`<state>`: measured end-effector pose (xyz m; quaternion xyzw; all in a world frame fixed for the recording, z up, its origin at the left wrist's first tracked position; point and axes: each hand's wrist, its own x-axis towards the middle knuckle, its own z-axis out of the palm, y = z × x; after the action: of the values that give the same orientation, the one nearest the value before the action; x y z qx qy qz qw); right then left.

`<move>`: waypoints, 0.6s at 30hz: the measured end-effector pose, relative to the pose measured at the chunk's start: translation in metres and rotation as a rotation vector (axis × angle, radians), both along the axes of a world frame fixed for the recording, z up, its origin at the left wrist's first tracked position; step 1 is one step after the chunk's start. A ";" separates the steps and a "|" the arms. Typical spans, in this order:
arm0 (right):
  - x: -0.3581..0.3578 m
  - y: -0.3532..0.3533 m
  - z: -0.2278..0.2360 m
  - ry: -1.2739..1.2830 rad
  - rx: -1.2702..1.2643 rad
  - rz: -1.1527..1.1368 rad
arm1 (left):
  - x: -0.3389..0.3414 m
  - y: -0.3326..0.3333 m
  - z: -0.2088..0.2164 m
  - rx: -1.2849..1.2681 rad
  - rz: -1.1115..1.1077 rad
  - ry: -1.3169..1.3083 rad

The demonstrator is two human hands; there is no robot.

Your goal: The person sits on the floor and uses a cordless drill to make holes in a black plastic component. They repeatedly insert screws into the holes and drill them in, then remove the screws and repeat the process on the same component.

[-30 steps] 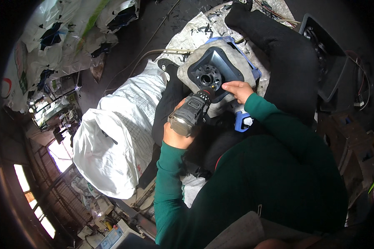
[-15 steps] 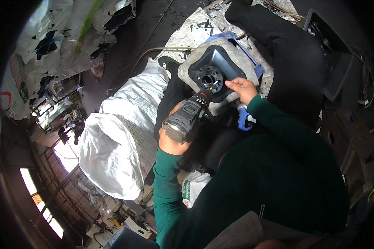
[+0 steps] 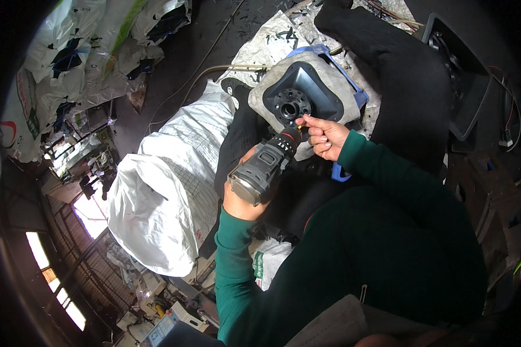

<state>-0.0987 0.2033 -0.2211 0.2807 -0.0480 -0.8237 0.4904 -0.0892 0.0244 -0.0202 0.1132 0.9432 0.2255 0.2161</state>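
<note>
The left hand is wrapped around a dark gray cordless drill, whose nose, ringed with red and white marks, points away from the person toward the near edge of a black plastic part. The right hand comes in from the other side, its fingers curled and its thumb and forefinger brought close together right at the drill's tip, near a tiny yellow spot; whether they pinch anything there cannot be told. The black part lies between the person's legs, its square, dished opening facing up, with a round, dark center that has a hole in its middle and smaller holes around it. A pale, stained pad surrounds the part, and a blue frame shows along the pad's far and right edges. Another bit of blue sits just below the right hand. Beyond, a pale sheet covers part of the dark floor, with black scraps scattered on it. An open white sack stands to the left, beside the person's leg, and a black bin is to the right, past the other leg, with dark pieces inside.
</note>
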 end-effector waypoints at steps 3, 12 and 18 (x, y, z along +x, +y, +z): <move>0.000 -0.003 0.000 -0.002 -0.034 -0.011 | -0.001 -0.001 0.000 -0.035 -0.042 0.016; 0.018 -0.001 -0.014 0.207 0.389 0.175 | -0.004 -0.003 -0.008 -0.011 0.052 -0.002; 0.025 -0.022 -0.040 0.515 0.982 -0.047 | -0.017 0.004 -0.017 -0.005 0.082 -0.057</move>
<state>-0.0741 0.1812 -0.2613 0.2648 0.4567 -0.8020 0.2795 -0.1066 0.0286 -0.0368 0.0676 0.9411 0.2348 0.2338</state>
